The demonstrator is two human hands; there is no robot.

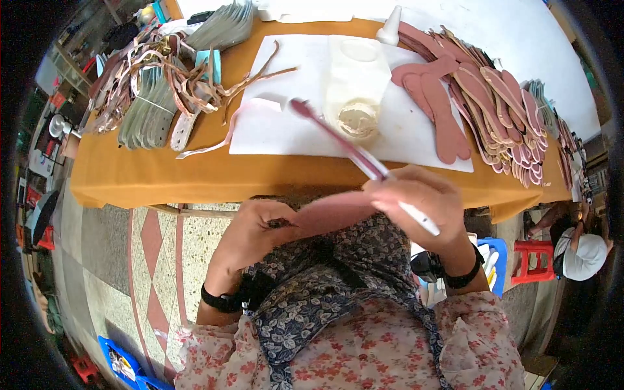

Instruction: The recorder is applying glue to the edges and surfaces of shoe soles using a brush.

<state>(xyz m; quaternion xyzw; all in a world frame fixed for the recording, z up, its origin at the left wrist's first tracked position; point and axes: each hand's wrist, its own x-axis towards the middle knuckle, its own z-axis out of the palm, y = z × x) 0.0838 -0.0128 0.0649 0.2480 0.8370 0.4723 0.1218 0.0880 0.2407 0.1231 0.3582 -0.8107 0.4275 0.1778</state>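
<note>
My left hand (255, 235) is closed in a pinch on one end of a pink insole (335, 213), held level in front of my apron. My right hand (419, 203) grips a brush (364, 159) with a white and dark red handle, its dark tip pointing up and away to the left. The fingers of that hand also meet the insole's right end. Beyond the brush stands a translucent whitish plastic container (357, 78), with an opening at its near end that shows a cream-coloured substance. Several flat pink insoles (432, 110) lie to its right on a white sheet (292, 140).
An orange cloth (149, 179) covers the table. Bundled straps (175, 84) and clear grey sole pieces (146, 117) are piled at the left. Stacked pink insoles (500, 110) fill the right. A white cone-shaped bottle (390, 27) stands behind. A red stool (534, 261) and a seated person are farther right.
</note>
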